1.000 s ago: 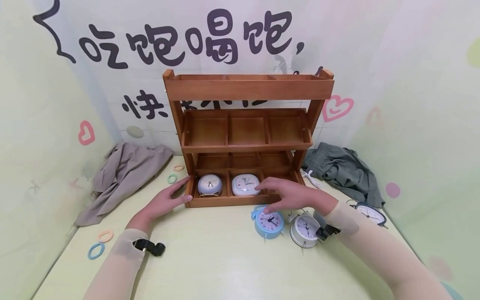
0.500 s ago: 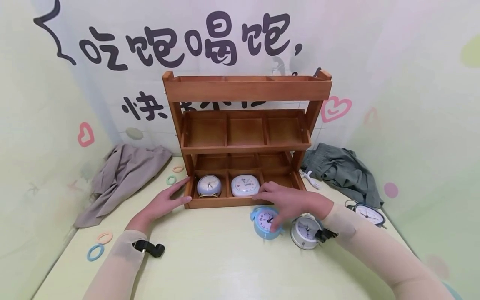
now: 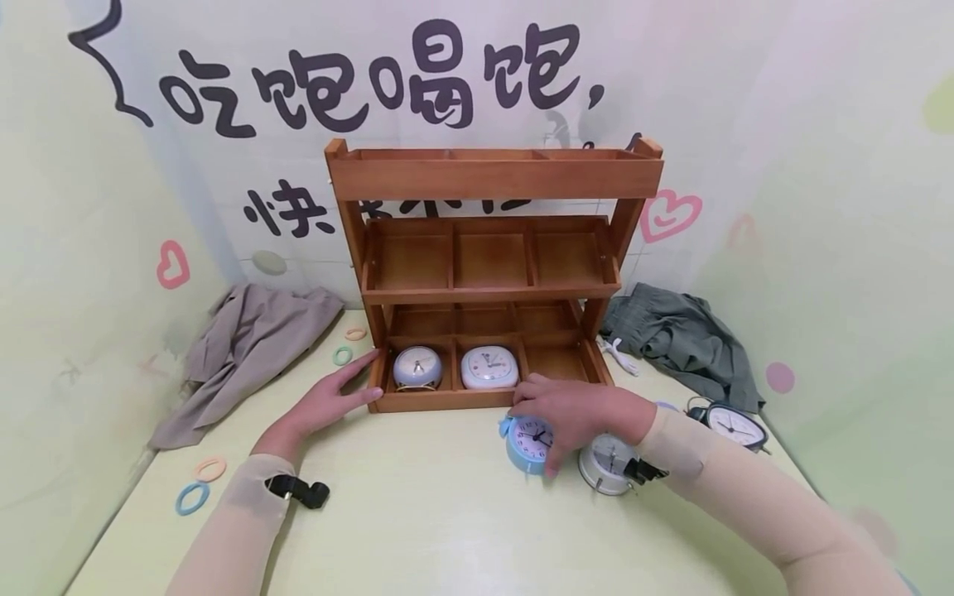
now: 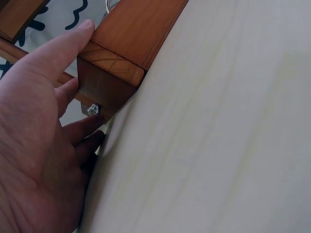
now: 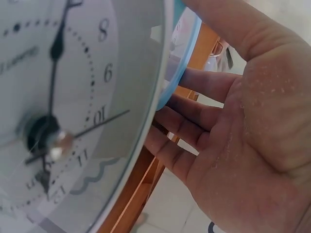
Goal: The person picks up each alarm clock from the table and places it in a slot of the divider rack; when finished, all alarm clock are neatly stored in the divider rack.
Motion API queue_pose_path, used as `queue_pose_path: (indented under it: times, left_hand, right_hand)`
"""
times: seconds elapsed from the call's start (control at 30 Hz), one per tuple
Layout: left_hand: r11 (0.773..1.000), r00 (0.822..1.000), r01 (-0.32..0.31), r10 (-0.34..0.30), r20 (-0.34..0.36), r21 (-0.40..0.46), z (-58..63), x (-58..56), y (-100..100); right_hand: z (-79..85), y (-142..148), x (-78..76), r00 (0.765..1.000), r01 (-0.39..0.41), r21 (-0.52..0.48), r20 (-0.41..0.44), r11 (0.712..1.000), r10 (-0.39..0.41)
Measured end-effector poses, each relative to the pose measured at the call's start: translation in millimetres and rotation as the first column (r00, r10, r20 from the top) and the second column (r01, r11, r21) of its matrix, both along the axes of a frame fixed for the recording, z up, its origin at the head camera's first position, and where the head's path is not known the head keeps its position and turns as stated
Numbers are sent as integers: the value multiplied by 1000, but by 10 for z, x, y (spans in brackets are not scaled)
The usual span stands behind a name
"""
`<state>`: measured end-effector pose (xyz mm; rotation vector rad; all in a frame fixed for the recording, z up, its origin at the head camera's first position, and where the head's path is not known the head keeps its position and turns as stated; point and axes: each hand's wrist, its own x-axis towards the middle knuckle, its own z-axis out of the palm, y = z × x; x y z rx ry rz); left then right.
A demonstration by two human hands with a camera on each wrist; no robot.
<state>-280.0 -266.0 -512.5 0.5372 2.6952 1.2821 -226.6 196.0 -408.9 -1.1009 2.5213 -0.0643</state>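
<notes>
My left hand [image 3: 331,406] rests at the lower left front corner of a wooden three-tier rack [image 3: 495,179]. Its thumb lies on the front corner and its fingers lean against the side, as the left wrist view shows. A light blue alarm clock [image 3: 527,444] sits before the rack, held by my right hand [image 3: 574,410] with thumb low on its near side and fingers at its far rim. A white alarm clock [image 3: 605,470] stands just right of it, its dial [image 5: 58,97] filling much of the right wrist view.
In the bottom tier sit a lavender clock [image 3: 417,364] and a white rounded clock [image 3: 489,364]. A dark-framed clock [image 3: 734,424] stands far right. Grey-brown cloth [image 3: 253,348] and dark green cloth [image 3: 671,339] flank the rack. Several coloured rings, including a blue ring [image 3: 192,498], lie left.
My right hand has come down and back from the rack's bottom tier onto the light blue alarm clock, its thumb sliding to the near side. The left hand has stayed put.
</notes>
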Motion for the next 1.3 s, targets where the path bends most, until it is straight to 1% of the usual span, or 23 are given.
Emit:
queue_pose_path:
  times: [0.07,0.17,0.23,0.33,0.47,0.6,0.7,0.8,0.9,1.0,1.13,1.23,1.3]
  left_hand:
    - [1000,1000,0,0,1,-1,6,2,-1]
    - [1000,1000,-3,3,6,-4,16,6,-5]
    - [1000,1000,-6,6,8,-4,21,8,-7]
    - [1000,1000,-10,11,9,-7,25,12,-9]
    - [1000,1000,-9,9,6,-11,25,12,-4]
    - [1000,1000,-8,8,3,-6,20,4,0]
    - [1000,1000,-8,8,3,-8,26,0,2]
    - [1000,1000,-11,11,5,-11,44,3,4]
    - [1000,1000,-13,13,7,-12,50,6,5]
    - [1000,1000,-11,11,12,-12,42,8,7]
    - [1000,1000,-8,9,14,-10,27,10,9]
    - [1000,1000,-10,10,11,-6,22,16,12]
    - [1000,1000,-12,12,11,-6,20,22,16]
  right_hand:
    - [9,-15,9,1000,3,19,1,1000,-3]
    - [9,-22,8,999,30,26,36,999,-31]
    - [0,-19,-5,997,47,20,62,999,-48]
    - [-14,-1,-39,995,47,-11,86,999,-46]
    - [-16,41,-71,994,39,-102,105,994,-28]
    - [36,86,-99,994,20,-211,110,977,4]
    - [151,133,-129,995,5,-272,94,962,22]
    - [306,215,-187,998,9,-325,63,946,12]
    - [424,319,-284,998,55,-359,39,932,-44]
    - [446,424,-411,990,134,-355,17,925,-137]
    - [351,519,-606,966,239,-326,-16,915,-258]
    - [252,565,-746,950,281,-310,-45,908,-309]
    - [183,588,-820,944,296,-279,-60,914,-324]
